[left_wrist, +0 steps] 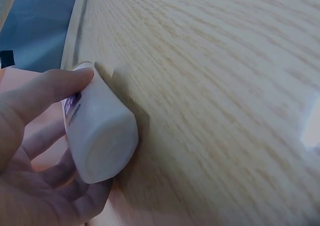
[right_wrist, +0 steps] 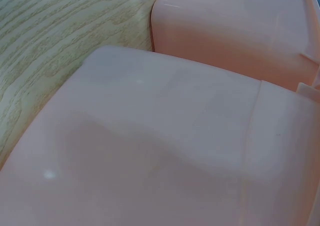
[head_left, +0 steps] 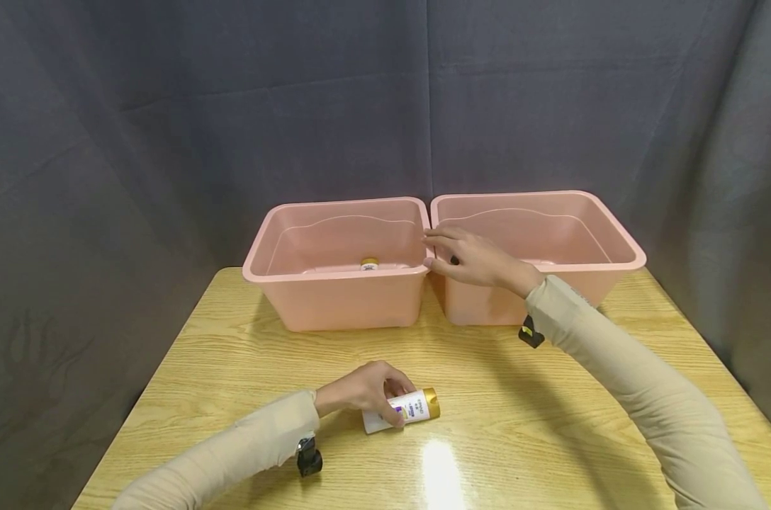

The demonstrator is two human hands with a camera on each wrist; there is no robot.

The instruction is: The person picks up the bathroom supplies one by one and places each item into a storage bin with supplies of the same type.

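A small white bottle (head_left: 406,410) with a gold cap lies on its side on the wooden table (head_left: 551,397). My left hand (head_left: 368,392) grips it, thumb and fingers curled round its white body (left_wrist: 100,131). My right hand (head_left: 468,257) hovers with relaxed fingers over the gap between two pink bins, holding nothing. The left pink bin (head_left: 341,297) holds a second gold-capped bottle (head_left: 369,264) at its bottom. The right pink bin (head_left: 589,283) shows no contents. The right wrist view shows only the bins' outer walls (right_wrist: 165,151), and the hand is out of sight there.
A dark grey curtain (head_left: 232,106) hangs behind and beside the table. The bins stand side by side along the table's far edge. A bright light reflection (head_left: 439,467) lies on the table near the front edge.
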